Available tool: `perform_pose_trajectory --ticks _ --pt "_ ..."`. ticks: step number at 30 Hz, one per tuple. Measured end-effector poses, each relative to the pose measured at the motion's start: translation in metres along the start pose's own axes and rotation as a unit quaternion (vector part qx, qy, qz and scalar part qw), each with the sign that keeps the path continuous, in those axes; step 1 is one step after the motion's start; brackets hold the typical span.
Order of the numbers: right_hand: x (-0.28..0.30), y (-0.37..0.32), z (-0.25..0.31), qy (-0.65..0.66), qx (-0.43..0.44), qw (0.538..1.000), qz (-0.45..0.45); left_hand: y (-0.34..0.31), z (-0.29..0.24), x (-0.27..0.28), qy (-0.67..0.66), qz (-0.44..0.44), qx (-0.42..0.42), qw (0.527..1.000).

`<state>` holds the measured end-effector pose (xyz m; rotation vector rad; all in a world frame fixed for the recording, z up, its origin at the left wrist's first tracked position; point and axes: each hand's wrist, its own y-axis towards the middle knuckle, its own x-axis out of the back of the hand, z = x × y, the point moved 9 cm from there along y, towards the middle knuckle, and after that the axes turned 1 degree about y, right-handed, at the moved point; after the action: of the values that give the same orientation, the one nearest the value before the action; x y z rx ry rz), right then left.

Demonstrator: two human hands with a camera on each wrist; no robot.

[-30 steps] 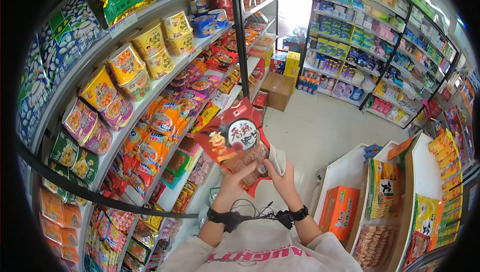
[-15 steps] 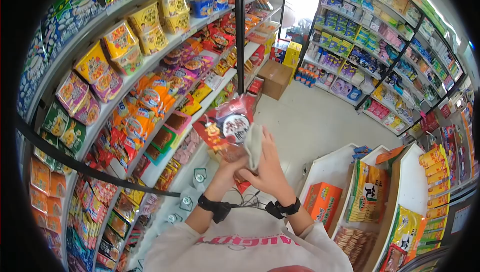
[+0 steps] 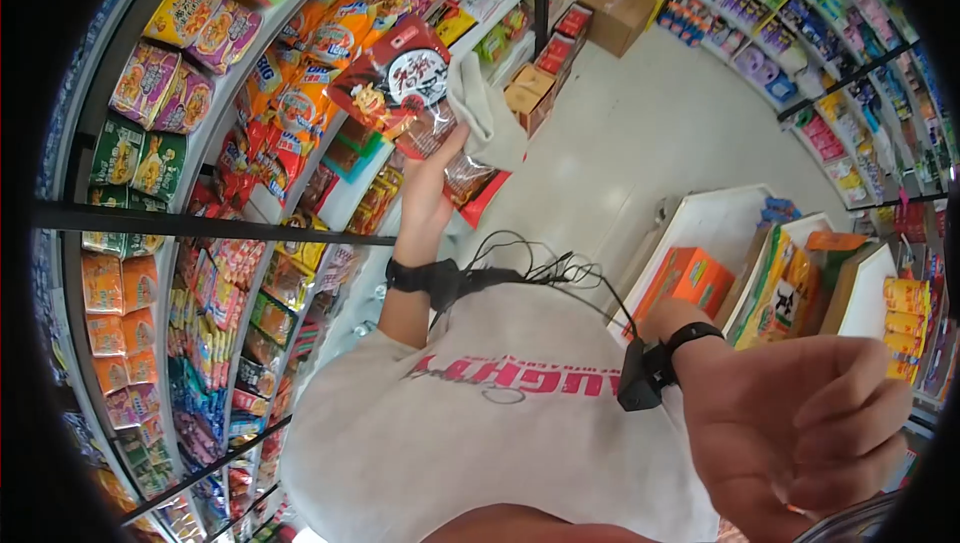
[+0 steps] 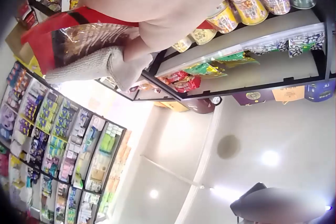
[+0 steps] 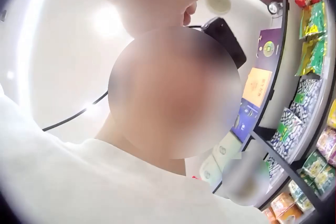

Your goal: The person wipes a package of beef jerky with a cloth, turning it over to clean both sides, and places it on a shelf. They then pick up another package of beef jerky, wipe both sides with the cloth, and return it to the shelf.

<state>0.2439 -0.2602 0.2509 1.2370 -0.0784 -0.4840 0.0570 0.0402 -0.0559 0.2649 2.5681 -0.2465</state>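
Behind red packet (image 3: 400, 83): snack shelves (image 3: 200, 226), cardboard box (image 3: 618, 13).

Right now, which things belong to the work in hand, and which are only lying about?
In use: left hand, red snack bag, grey cloth.
Lying about: cardboard box, orange box, noodle cups on the shelf.

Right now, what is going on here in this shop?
In a shop aisle, a person's left hand grips a red snack packet together with a grey cloth, raised beside the snack shelves. The right hand is apart from them, close to the head camera, loosely curled and holding nothing that shows.
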Motion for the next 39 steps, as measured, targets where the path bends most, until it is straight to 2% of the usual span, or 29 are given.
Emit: perform_pose_trajectory --ticks 2,3,5,9,11,14,17,20,24,30,34,37,39 --pt "-0.012 0.004 -0.002 0.021 -0.030 0.997 0.063 0.000 -0.009 -0.001 0.010 0.008 0.007 1.000" --pt "-0.012 0.012 -0.007 0.061 0.005 0.989 0.138 0.001 -0.011 0.001 0.017 0.007 0.003 1.000" --pt "-0.028 0.011 -0.005 0.089 0.033 0.971 0.218 0.006 -0.016 0.008 0.026 0.013 0.002 1.000" --pt "-0.078 0.008 -0.009 0.057 0.010 0.968 0.243 0.012 -0.029 0.022 0.051 0.039 -0.010 0.998" --pt "-0.104 -0.004 -0.011 -0.051 -0.007 0.998 0.034 0.013 -0.033 0.028 0.059 0.050 0.004 0.997" --pt "-0.132 -0.010 -0.010 -0.088 -0.011 0.996 0.014 0.020 -0.039 0.040 0.042 0.066 0.008 0.997" --pt "-0.154 -0.018 -0.013 -0.069 0.012 0.996 -0.056 0.026 -0.039 0.060 0.040 0.071 0.025 0.996" --pt "-0.178 -0.020 -0.019 -0.066 0.007 0.998 -0.013 0.032 -0.045 0.066 0.022 0.075 0.041 0.996" --pt "-0.191 -0.027 -0.031 -0.009 0.070 0.997 -0.028 0.037 -0.047 0.083 0.012 0.076 0.063 0.995" --pt "-0.203 -0.027 -0.026 -0.046 0.058 0.997 -0.023 0.039 -0.049 0.090 0.006 0.088 0.067 0.994" --pt "-0.195 -0.026 -0.017 -0.016 0.044 0.999 0.019 0.033 -0.051 0.078 0.014 0.100 0.054 0.993" --pt "-0.182 -0.028 -0.005 -0.025 0.072 0.997 -0.021 0.027 -0.049 0.063 0.012 0.107 0.041 0.993" --pt "-0.174 -0.026 0.003 -0.052 0.069 0.996 -0.007 0.021 -0.045 0.049 0.009 0.115 0.035 0.993"
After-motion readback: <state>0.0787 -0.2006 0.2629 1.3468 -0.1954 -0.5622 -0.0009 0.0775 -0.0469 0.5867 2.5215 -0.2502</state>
